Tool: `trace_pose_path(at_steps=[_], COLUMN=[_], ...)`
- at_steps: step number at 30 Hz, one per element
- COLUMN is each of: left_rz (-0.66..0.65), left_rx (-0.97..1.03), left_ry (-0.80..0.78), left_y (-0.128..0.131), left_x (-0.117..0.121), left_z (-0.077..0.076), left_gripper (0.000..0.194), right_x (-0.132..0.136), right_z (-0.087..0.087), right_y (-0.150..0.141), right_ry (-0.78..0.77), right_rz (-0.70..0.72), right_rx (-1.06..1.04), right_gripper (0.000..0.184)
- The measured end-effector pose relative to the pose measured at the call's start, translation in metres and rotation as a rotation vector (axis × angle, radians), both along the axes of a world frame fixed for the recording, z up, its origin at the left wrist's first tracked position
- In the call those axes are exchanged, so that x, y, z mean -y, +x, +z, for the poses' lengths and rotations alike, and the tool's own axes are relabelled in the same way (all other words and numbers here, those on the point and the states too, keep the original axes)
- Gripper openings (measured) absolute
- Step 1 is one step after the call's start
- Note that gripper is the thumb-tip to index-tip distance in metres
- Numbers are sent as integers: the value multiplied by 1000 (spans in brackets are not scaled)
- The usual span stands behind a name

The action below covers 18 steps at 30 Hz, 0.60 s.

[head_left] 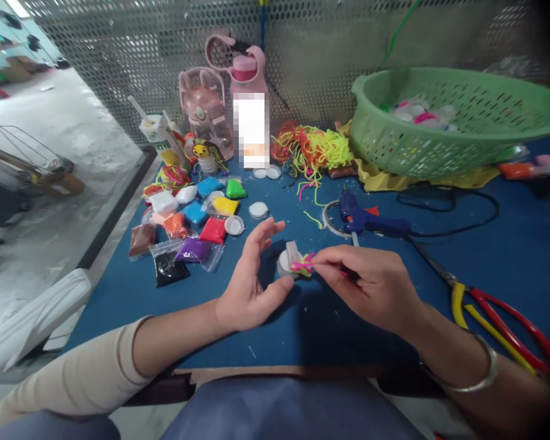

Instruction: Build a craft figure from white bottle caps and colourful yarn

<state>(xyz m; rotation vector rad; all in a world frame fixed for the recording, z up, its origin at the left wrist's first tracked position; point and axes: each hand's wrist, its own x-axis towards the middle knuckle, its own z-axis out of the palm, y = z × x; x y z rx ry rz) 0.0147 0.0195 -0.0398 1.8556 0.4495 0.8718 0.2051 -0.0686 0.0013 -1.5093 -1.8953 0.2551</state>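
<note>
Near the front middle of the blue tabletop lies a round whitish lid-like piece (285,263) with a small translucent block (292,252) standing on it. My right hand (376,287) pinches a little bunch of pink and yellow yarn (304,264) against the side of this piece. My left hand (259,281) is open, fingers raised and spread, its thumb tip close by the lid-like piece; whether it touches cannot be made out. Behind my right hand rests a blue hot glue gun (371,221), its nozzle end over a roll of tape (332,219).
Packets of coloured clay (195,249) and white caps (258,210) lie to the left. At the back stand a pink bottle (248,73), a yarn-haired figure (205,156), a yarn heap (316,146) and a green basket (440,143). Red-and-yellow-handled scissors (458,293) lie at right.
</note>
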Motion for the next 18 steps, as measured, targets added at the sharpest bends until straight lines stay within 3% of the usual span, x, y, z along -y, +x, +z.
trace_pose_path(at_steps=[6,18], left_rz=[-18,54], left_rx=[56,1], left_ry=[-198,-163], left_y=[8,13], left_x=[-3,-2], left_z=[0,6], left_gripper=[62,59], right_x=[0,-2], right_z=[0,-6], right_y=[-2,2], right_ry=[10,37], right_rz=[-45,4], right_rx=[11,79], right_gripper=[11,12])
